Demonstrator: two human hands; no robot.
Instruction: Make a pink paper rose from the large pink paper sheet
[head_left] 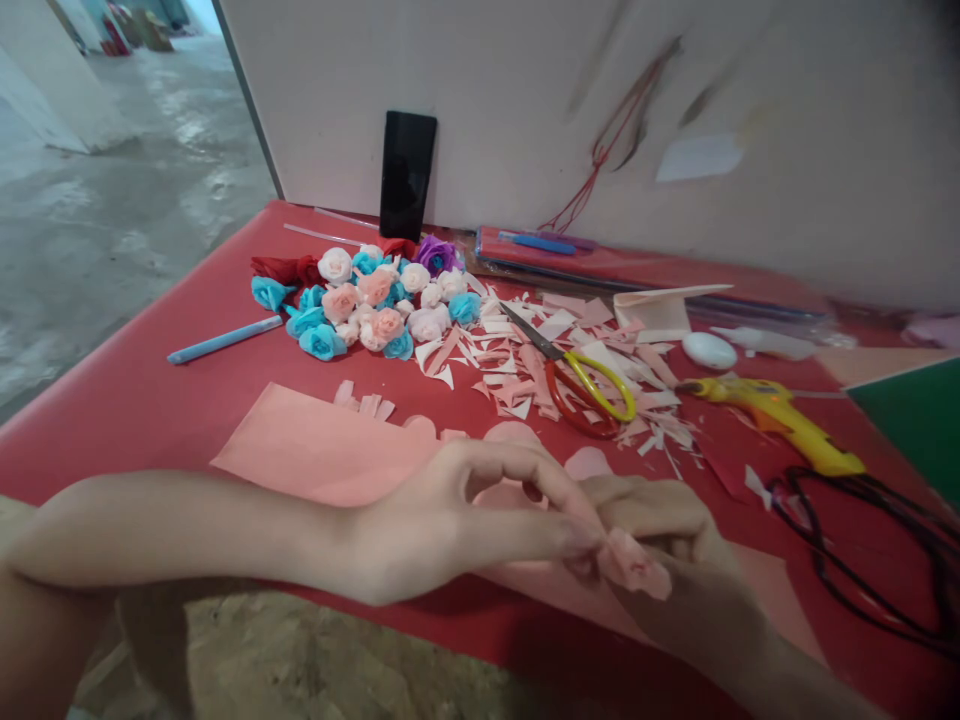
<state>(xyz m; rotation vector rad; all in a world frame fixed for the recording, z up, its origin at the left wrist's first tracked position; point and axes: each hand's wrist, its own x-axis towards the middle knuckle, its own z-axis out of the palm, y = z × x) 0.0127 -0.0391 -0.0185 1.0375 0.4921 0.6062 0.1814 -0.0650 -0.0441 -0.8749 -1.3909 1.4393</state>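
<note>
My left hand reaches in from the left, its thumb and index finger pinched at the base of a small pale pink paper rose. My right hand comes from the lower right with its fingers curled. It meets the left fingertips at the rose, and its own fingertips are partly hidden there. Beneath and behind the hands lie a pink paper sheet and rounded pink paper petals. The hands are slightly blurred.
Finished paper roses are heaped at the back. Scissors rest on paper scraps. A yellow glue gun with a black cord lies at right. A blue pen lies left; a phone leans against the white board.
</note>
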